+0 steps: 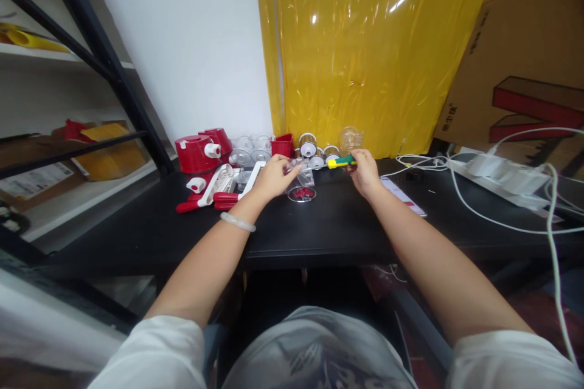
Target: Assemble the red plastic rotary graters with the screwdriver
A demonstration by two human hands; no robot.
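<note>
My right hand [365, 173] is closed round the handle of a screwdriver [342, 161], which is green and yellow. Its thin shaft points left toward a clear plastic part [298, 165] pinched in the fingers of my left hand [276, 177]. Whether the tip touches that part is too small to tell. Just below the fingers, a round clear dish [302, 194] with small red pieces in it stands on the black table [301, 234].
Red housings [196, 154], clear round parts [250, 149], a red bin [283, 146] and several white-rimmed cylinders [308, 144] line the back. Red-handled white parts [219, 185] lie left. At right are a phone [401, 196], a power strip [502, 179] and loose cables [474, 213].
</note>
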